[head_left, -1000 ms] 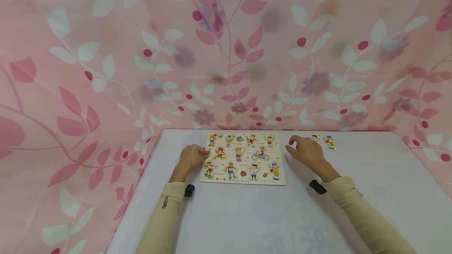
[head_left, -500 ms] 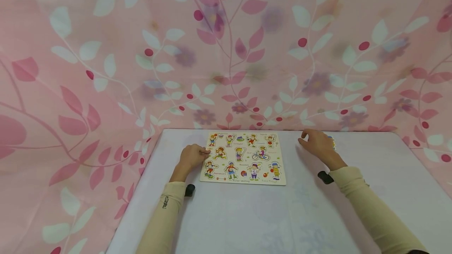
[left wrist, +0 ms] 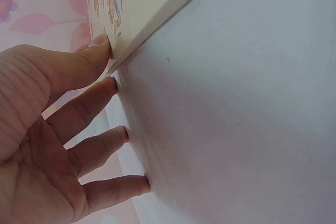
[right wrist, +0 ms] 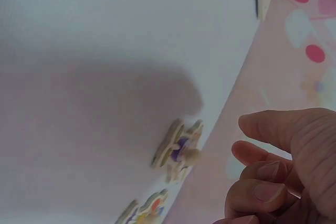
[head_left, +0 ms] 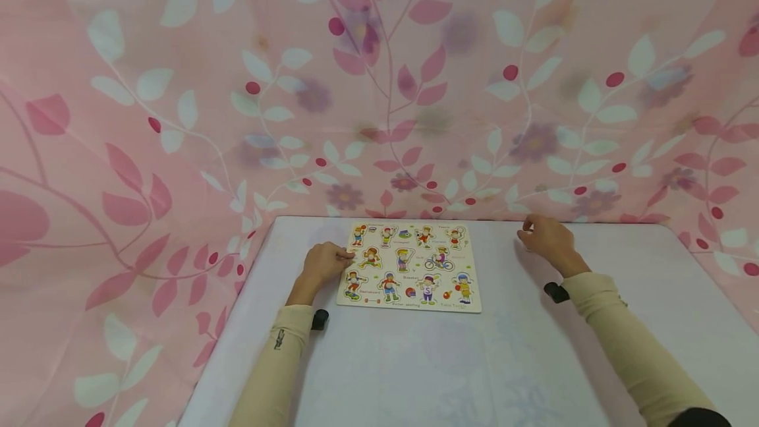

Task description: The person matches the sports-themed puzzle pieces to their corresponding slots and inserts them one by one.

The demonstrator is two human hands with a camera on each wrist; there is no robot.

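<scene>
A wooden peg puzzle board (head_left: 385, 271) with printed sports figures lies on the table. My left hand (head_left: 323, 261) is at its left edge; in the left wrist view the thumb presses the top of the rim and the index fingertip sits just under it, pinching the edge. The other fingers reach to the tabletop. To the board's right, my right hand (head_left: 551, 240) hovers with loosely curled fingers, holding nothing. Near it in the right wrist view are a puzzle piece with a knob (right wrist: 181, 150) and another puzzle piece (right wrist: 144, 211), both hidden behind the hand in the head view.
A white cloth covers the table (head_left: 439, 374). Behind it and to the left hangs a pink leaf-patterned curtain (head_left: 379, 117). A dark wrist device (head_left: 320, 319) sits under the left wrist, and a similar wrist device (head_left: 556, 292) under the right.
My right hand has moved right and slightly back, away from the board, and now covers the loose pieces in the head view. The left hand keeps its place at the board's edge.
</scene>
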